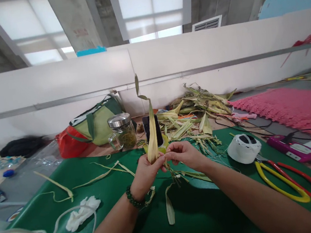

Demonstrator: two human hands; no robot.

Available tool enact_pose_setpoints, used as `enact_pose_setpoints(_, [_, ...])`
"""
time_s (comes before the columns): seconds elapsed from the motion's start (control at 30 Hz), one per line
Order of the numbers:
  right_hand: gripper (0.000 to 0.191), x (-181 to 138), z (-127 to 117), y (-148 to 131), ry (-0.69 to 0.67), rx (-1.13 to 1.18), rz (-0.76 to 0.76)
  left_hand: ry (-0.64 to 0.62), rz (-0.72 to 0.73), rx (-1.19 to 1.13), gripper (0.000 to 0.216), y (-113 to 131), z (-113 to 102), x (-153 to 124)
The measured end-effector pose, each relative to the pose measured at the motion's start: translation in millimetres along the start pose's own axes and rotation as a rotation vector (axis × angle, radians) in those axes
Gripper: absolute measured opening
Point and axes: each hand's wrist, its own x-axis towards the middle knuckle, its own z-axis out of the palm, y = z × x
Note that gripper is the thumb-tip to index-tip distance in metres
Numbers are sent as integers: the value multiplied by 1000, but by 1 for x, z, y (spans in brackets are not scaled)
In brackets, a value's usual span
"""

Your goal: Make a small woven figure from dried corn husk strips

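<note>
Head view: husk (153, 139) is held roughly upright mid-frame, kinked tip twd 12 o'clock, base grasped by L hand (146, 171). R hand (187, 156) is set at 3 o'clock of it, fingertips pinched tog. near the base; whether a strand is gripped can't be told. Base should be pinned firmly w/ L thumb, any R-hand tension kept light & even, so fibres aren't split. Scissors (288, 179) are seen approx. 4 o'clock of frame.

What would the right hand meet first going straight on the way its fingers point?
Likely the left hand, holding the pale husk close to the right hand; exact depth is unclear.
</note>
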Motion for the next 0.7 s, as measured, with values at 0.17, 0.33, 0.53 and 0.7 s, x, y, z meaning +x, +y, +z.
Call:
enact_pose_setpoints(0.17, [34, -1, 0, -1, -14, -4, 22, 36, 19, 2, 31, 0, 1, 0])
enact_pose_setpoints(0.33, [31, -1, 0, -1, -51, 8, 33, 11, 25, 5, 34, 2, 2, -1])
enact_pose_setpoints(0.53, [28, 1, 0, 2, -24, 14, 29, 21, 19, 10, 32, 0, 1, -2])
enact_pose_setpoints(0.7, [26, 0, -2, 0, -15, -5, 34, 31, 30, 18, 30, 1, 0, -2])
